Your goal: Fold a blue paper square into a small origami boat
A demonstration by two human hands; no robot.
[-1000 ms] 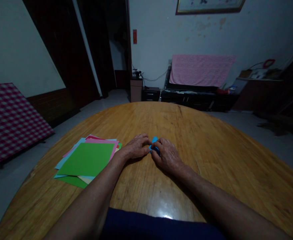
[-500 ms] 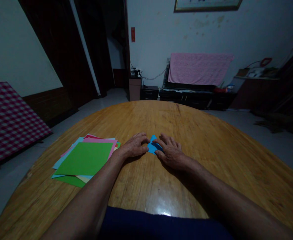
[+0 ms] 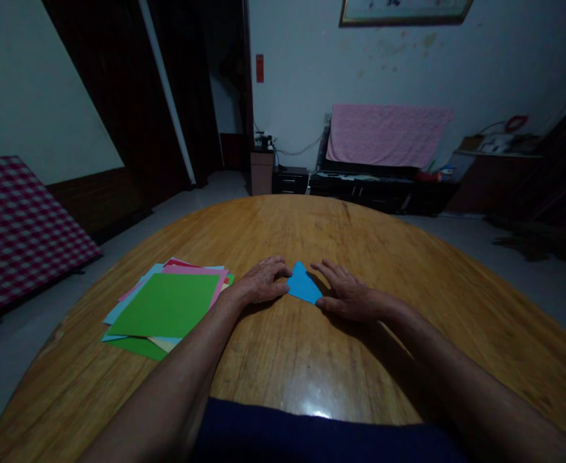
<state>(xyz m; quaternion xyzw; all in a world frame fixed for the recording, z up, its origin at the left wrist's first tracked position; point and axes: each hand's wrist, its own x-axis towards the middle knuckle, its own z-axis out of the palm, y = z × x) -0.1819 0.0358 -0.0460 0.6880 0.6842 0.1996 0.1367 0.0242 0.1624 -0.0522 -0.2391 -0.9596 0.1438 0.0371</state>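
A folded piece of blue paper [image 3: 304, 285] lies on the round wooden table [image 3: 307, 222], wide at the near edge and narrowing to a small blunt tip at the far end. My left hand [image 3: 265, 281] grips its left edge with thumb and forefinger, the other fingers curled beside them. On the other side, my right hand [image 3: 343, 290] is open, fingers stretched forward and apart. Its thumb touches the paper's right corner, while the forefinger is off the paper. The underside of the paper is hidden.
A loose stack of coloured paper sheets [image 3: 167, 302], green on top, lies left of my left forearm. Beyond the table stand a low black cabinet [image 3: 360, 188] and a screen covered by a pink cloth [image 3: 389, 135]. A checked red-and-white cloth [image 3: 22, 238] hangs at left.
My right hand has moved right, off the middle of the blue paper, and its fingers have straightened. More of the paper's face now shows, lying flat. My left hand has stayed at the left edge.
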